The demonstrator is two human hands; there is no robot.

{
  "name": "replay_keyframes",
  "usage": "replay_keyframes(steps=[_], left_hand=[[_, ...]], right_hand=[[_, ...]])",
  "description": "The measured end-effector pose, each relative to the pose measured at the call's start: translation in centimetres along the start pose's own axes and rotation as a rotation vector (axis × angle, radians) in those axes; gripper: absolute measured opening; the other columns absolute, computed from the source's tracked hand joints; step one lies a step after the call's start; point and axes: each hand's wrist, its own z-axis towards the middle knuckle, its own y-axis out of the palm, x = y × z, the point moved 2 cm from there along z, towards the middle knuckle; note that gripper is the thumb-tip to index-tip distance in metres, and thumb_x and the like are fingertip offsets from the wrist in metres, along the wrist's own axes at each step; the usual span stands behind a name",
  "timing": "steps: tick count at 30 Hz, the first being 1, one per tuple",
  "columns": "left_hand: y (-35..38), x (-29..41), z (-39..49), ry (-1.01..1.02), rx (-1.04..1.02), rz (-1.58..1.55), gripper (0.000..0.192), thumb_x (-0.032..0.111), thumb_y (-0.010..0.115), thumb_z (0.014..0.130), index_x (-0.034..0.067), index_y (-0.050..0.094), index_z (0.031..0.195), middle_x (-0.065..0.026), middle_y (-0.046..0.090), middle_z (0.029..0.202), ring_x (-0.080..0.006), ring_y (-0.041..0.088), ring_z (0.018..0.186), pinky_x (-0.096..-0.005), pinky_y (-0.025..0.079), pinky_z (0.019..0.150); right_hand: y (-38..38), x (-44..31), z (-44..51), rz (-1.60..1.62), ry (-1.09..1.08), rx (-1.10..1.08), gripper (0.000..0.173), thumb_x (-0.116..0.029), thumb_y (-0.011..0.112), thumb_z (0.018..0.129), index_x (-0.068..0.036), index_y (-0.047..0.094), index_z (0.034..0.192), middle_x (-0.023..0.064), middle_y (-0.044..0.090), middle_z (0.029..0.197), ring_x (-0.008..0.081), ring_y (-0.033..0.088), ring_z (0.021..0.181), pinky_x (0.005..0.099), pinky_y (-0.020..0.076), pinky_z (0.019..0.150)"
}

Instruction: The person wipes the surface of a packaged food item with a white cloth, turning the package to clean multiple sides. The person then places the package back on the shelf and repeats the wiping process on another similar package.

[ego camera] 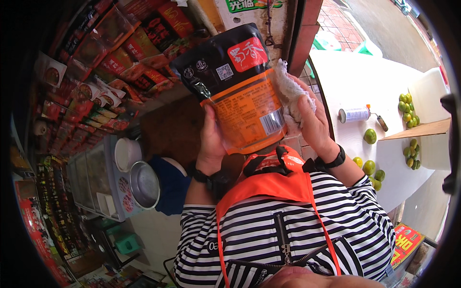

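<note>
A black and orange foil food pouch [237, 97] is held up before my chest, its printed back with a barcode turned towards me. My left hand [211, 138] grips its lower left edge, thumb on the front face. In my right hand [314, 120] a crumpled white cloth [293, 95] is bunched under the thumb and pressed along the pouch's right edge. The fingers behind the pouch are hidden.
Shelves of packaged food pouches [140, 54] line the left. A metal bowl [144, 184] and a white tub [128, 154] stand by a glass-topped case [90, 176]. On the right, a white table [360, 79] bears green citrus fruits [370, 136] and a gas torch [354, 114].
</note>
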Motion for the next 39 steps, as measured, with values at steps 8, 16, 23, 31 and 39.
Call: replay_keyframes(steps=[8,16,23,31,39], left_hand=[[0.8,1.8,0.2,0.011,-0.147,0.016,0.060,0.051,0.031,0.104,0.008,0.040,0.145,-0.0077,0.050,0.142,-0.0233,0.049,0.129,-0.0402,0.040,0.108],[-1.2,3.4,0.0,0.048,0.159,0.041,0.064,0.055,0.033,0.102,0.004,0.045,0.139,-0.0119,0.055,0.134,-0.0220,0.058,0.118,-0.0360,0.048,0.100],[-2.4,3.5,-0.5,-0.066,0.106,-0.138,0.069,0.058,0.032,0.101,0.001,0.047,0.136,-0.0164,0.062,0.125,-0.0276,0.065,0.106,-0.0391,0.053,0.092],[-3.1,3.6,-1.6,-0.015,-0.088,-0.229,0.067,0.055,0.028,0.103,0.001,0.044,0.139,-0.0170,0.058,0.130,-0.0284,0.061,0.114,-0.0410,0.051,0.097],[-3.2,4.0,-3.2,0.075,-0.062,-0.186,0.062,0.054,0.034,0.102,0.011,0.040,0.145,-0.0076,0.048,0.145,-0.0240,0.047,0.131,-0.0429,0.039,0.109]], right_hand=[[3.7,-1.0,5.2,-0.384,-0.345,-0.099,0.041,-0.022,0.047,0.102,-0.001,0.048,0.138,0.0176,0.045,0.145,0.0269,0.042,0.135,0.0356,0.0307,0.112],[11.6,2.5,2.9,-1.288,-0.656,-0.455,0.051,-0.026,0.062,0.085,-0.006,0.057,0.131,0.0103,0.051,0.141,0.0252,0.043,0.136,0.0501,0.0254,0.114],[11.3,2.9,-0.3,-1.223,-0.788,-0.768,0.044,-0.024,0.061,0.083,-0.001,0.062,0.121,0.0125,0.057,0.134,0.0245,0.048,0.130,0.0513,0.0281,0.113],[11.7,0.5,2.0,-1.167,-0.798,-0.812,0.042,-0.021,0.063,0.083,-0.007,0.061,0.122,0.0107,0.057,0.133,0.0247,0.050,0.129,0.0493,0.0340,0.108],[13.3,-0.2,11.0,-1.174,-0.672,-0.395,0.035,-0.013,0.063,0.085,-0.008,0.062,0.120,0.0125,0.057,0.130,0.0317,0.051,0.124,0.0475,0.0411,0.102]])
